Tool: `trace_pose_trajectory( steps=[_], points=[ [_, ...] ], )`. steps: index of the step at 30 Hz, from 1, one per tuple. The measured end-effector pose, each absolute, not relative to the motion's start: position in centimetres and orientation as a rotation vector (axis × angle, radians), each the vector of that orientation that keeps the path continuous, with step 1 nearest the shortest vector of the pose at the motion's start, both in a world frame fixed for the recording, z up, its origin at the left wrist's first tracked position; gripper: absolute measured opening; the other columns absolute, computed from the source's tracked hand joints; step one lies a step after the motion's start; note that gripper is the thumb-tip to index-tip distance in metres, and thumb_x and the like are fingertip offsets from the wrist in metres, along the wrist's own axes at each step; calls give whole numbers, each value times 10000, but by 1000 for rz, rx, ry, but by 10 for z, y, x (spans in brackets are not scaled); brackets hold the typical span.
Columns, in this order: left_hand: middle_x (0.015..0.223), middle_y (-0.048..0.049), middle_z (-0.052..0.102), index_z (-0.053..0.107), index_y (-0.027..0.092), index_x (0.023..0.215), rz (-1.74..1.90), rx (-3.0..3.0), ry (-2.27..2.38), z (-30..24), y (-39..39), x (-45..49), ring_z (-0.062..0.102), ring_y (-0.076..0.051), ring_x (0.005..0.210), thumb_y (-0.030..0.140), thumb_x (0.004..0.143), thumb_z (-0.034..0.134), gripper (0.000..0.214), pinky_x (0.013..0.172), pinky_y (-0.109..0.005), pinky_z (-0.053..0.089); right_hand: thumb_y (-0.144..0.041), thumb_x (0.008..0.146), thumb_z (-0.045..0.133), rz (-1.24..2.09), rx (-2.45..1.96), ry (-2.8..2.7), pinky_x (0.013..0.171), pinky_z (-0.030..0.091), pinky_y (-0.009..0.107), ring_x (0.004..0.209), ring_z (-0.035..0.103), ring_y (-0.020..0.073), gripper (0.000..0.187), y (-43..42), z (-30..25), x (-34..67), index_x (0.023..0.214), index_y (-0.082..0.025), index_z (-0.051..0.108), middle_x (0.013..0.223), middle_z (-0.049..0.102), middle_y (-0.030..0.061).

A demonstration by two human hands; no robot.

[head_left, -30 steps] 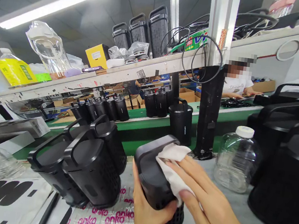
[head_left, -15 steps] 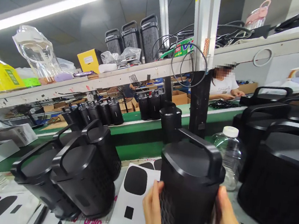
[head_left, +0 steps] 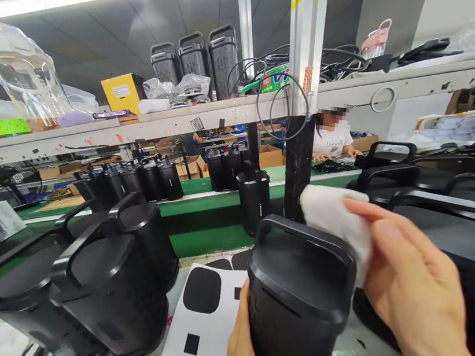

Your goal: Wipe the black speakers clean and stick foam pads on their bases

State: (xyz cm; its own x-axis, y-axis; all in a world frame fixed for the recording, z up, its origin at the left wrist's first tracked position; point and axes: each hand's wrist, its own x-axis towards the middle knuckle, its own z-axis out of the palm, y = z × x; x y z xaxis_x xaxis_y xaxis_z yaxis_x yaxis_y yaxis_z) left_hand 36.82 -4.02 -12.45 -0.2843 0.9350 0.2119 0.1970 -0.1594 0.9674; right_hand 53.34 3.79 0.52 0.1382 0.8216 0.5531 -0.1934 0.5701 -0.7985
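A black speaker (head_left: 295, 308) with a carry handle stands upright at the front of the bench. My left hand (head_left: 250, 353) is wrapped round its lower left side. My right hand (head_left: 414, 283) hovers just right of the handle and pinches a white cloth (head_left: 337, 217) that touches the handle's right end. A white sheet with black stickers (head_left: 202, 313) lies under and left of the speaker.
Two more black speakers (head_left: 92, 281) stand at the left, larger black units (head_left: 449, 229) at the right. Behind runs a green conveyor (head_left: 212, 198) with several speakers. A shelf (head_left: 148, 125) above carries bottles and boxes. Another person (head_left: 332, 141) works beyond the post (head_left: 297, 168).
The speaker was tipped over and being wiped, then stood upright between both hands. Now my right hand has lifted off its side and brought the cloth up to the handle.
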Motion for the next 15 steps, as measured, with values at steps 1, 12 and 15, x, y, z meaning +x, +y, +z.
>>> trace_pose_trajectory(
  steps=[1, 12, 15],
  points=[
    [1424, -193, 558, 307, 167, 1514, 1494, 1296, 1449, -127, -40, 369, 495, -430, 1347, 378, 381, 923, 1307, 1168, -526, 374, -423, 876, 675, 688, -595, -1494, 846, 578, 317, 1025, 695, 230, 169, 37, 17, 530, 963, -317, 774, 1082, 741, 31],
    [1529, -185, 457, 283, 170, 1539, 1546, 1318, 1234, -125, -44, 358, 385, -350, 1451, 743, 497, 831, 1310, 1218, -462, 296, -617, 799, 645, 423, -898, -2097, 614, 527, 307, 733, 708, 246, 424, 59, 55, 514, 874, -226, 793, 811, 762, 25],
    [1548, -212, 419, 372, 158, 1501, 1597, 1255, 1259, -134, -50, 338, 338, -401, 1465, 890, 391, 730, 1377, 1221, -497, 274, -615, 664, 780, 562, -912, -1755, 621, 525, 312, 713, 688, 236, 427, 44, 59, 540, 852, -233, 805, 798, 754, 29]
  ],
)
